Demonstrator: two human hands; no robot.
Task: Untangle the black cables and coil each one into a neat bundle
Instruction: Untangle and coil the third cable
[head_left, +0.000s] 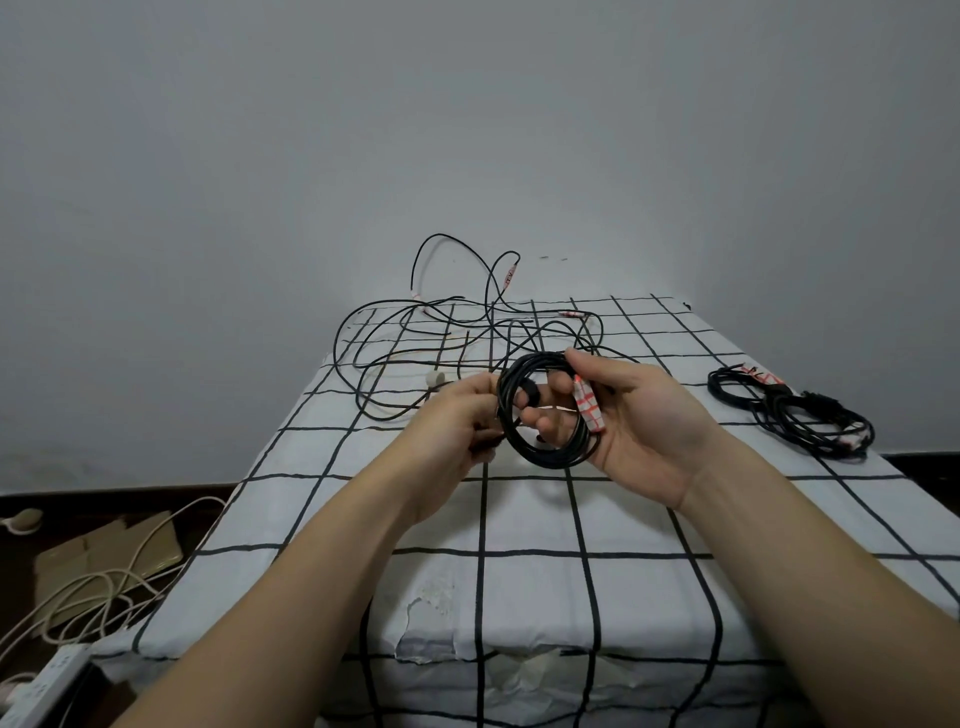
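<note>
two bare hands up over the checked cloth (519, 525). the right hand (641, 421) curls its fingers through one black coil (550, 462), thumb on top. the left hand (457, 421) pinches that coil's left edge. beyond the hands sprawls one loose tangle (467, 332); right of the right hand, well apart, lies one finished bundle (795, 415).

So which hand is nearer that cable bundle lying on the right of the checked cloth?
Right. The right hand holds the coil just left of the bundle; the left hand pinches the coil's other side, farther off.
</note>
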